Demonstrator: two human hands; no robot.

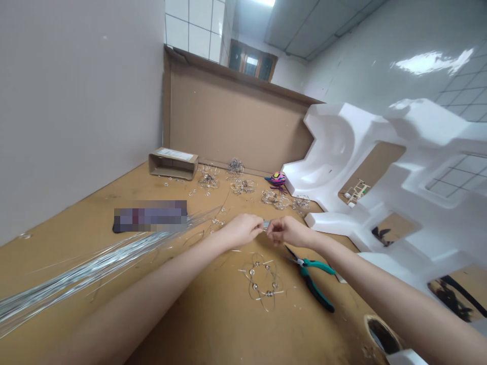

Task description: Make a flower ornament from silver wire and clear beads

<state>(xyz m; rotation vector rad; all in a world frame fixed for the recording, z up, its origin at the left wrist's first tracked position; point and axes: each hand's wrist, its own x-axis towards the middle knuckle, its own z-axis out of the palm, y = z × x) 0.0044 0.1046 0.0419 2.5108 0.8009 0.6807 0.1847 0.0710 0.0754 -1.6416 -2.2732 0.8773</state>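
Note:
My left hand (246, 229) and my right hand (288, 232) meet above the middle of the table, both with fingers pinched. A small silvery piece (266, 224) spans the gap between their fingertips; its exact kind is too small to make out. Just below them on the table lies a ring of thin wire loops with clear beads (274, 286). Needle-nose pliers (305, 264) with green and black handles rest right of that ring, under my right forearm, their jaws slightly apart.
A bundle of straight silver wires (125, 256) stretches across the left side. Behind it are a pixelated dark object (150, 216) and a small cardboard box (173, 171). Several wire clusters (242, 186) sit farther back, near a colourful toy (278, 178). White foam packaging (367, 124) stands right.

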